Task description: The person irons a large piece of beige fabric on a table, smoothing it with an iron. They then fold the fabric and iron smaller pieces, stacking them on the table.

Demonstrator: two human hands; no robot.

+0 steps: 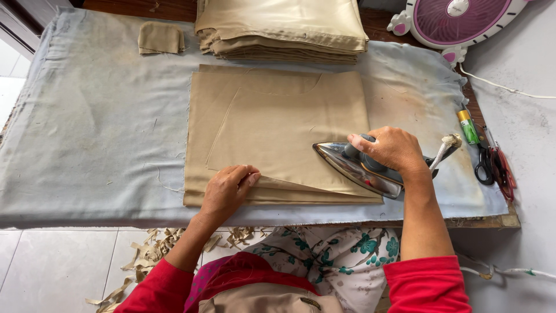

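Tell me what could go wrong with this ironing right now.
The left hand presses the tan fabric stack's near edge, just ahead of the shiny metal iron's tip, so a forward stroke might burn fingers. The iron's white cord runs past black-handled scissors at the table's right edge and could snag them.

Iron (356,165) on tan fabric (278,136)

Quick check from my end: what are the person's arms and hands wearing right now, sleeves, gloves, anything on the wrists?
Both arms wear bright red sleeves, pushed up toward the elbows so the forearms are bare. The left sleeve and the right sleeve are plain, with no visible pattern or markings. The left hand and right hand are bare: no gloves. No watch, bracelet or ring shows on either.
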